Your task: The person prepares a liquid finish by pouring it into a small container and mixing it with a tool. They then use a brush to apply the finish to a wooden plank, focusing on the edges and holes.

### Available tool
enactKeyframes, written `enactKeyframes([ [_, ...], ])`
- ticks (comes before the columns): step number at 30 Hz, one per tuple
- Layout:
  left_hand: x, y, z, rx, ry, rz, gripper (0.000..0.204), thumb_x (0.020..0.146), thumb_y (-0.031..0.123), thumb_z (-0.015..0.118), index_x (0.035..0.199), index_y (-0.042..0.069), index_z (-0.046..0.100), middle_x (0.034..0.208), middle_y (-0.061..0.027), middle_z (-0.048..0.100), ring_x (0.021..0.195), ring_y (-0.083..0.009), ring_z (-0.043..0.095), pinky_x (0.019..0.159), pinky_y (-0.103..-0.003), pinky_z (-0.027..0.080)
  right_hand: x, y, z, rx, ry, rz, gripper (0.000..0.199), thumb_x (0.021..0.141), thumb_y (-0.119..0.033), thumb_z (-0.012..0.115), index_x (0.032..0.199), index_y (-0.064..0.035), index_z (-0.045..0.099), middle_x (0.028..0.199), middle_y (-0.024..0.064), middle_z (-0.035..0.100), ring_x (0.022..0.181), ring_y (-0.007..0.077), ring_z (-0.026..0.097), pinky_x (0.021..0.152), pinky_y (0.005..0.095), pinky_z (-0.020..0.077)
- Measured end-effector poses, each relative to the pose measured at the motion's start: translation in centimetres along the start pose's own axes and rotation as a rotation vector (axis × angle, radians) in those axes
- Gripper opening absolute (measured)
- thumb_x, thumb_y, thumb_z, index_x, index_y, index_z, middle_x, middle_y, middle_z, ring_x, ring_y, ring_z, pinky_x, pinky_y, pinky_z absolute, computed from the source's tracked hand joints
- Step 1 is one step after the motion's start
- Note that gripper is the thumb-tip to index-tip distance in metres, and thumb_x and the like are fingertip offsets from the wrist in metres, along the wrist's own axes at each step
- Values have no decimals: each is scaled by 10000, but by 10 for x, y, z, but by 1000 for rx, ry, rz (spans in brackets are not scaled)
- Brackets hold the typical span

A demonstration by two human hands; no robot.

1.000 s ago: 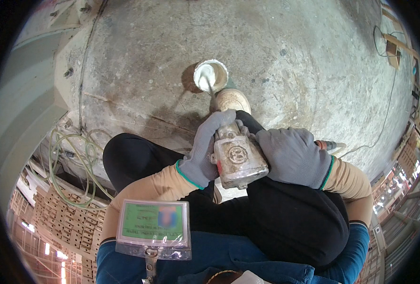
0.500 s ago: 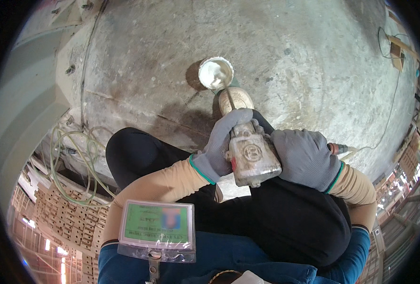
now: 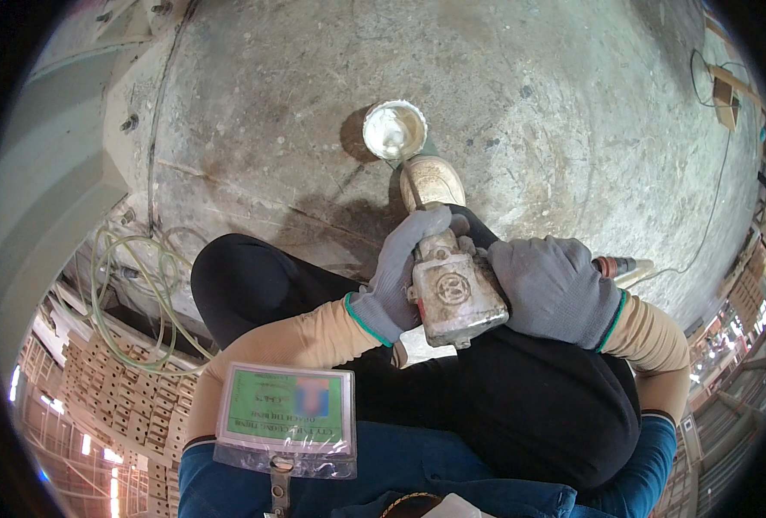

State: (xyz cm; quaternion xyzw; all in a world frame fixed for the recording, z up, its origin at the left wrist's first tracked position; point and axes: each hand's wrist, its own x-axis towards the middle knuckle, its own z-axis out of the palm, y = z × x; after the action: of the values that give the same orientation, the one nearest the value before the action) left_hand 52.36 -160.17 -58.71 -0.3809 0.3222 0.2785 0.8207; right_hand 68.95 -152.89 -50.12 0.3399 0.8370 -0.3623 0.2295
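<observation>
Both my hands wear grey gloves with green cuffs and hold a worn, pale-coated power drill above my lap. My left hand is closed round the drill's front end. My right hand wraps the grip on the other side, and a dark and reddish end piece sticks out beyond the fist. A thin rod runs forward from the drill, past my shoe, toward a small round tub of white paste. Where the rod's tip ends is not clear.
My pale shoe is against the near side of the tub on the stained concrete floor. At left lie a coiled pale hose and a bolted metal frame. A cable and wooden piece are at far right.
The drill has shifted slightly left and turned a little in my hands. My left hand has moved slightly with it. The tub stays in about the same place.
</observation>
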Motion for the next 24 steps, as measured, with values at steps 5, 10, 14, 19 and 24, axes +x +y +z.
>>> enactKeyframes([
  [5,-5,0,4,-76,-9,-16,435,800,387,634,1077,62,552,836,-48,597,809,-187,597,766,-368,523,1,-1,0,6,-61,20,200,741,-242,564,810,-56,542,664,102,594,592,269,627,474,386,472],
  [10,-11,4,10,22,46,9,434,799,389,633,1064,54,559,825,-48,592,790,-186,596,757,-368,522,3,-2,0,17,-3,0,192,741,-240,567,817,-67,540,678,89,602,595,263,630,481,385,476],
  [14,-13,9,10,61,53,42,429,825,381,610,1072,34,559,822,-45,592,769,-179,596,739,-351,525,8,-3,-1,100,-65,22,286,741,-279,596,864,-34,514,702,146,598,643,325,617,547,436,468],
  [19,-5,24,11,176,22,143,470,847,393,585,1106,3,545,819,-47,596,784,-180,606,726,-350,540,14,-6,2,20,-5,94,301,751,-308,607,850,-38,519,695,146,597,634,311,620,544,426,470],
  [24,0,24,19,165,-7,42,410,834,344,583,1088,23,567,836,-51,595,807,-175,609,739,-356,545,8,-3,-1,9,76,112,224,736,-258,591,804,-53,533,614,111,585,548,270,615,469,384,466],
])
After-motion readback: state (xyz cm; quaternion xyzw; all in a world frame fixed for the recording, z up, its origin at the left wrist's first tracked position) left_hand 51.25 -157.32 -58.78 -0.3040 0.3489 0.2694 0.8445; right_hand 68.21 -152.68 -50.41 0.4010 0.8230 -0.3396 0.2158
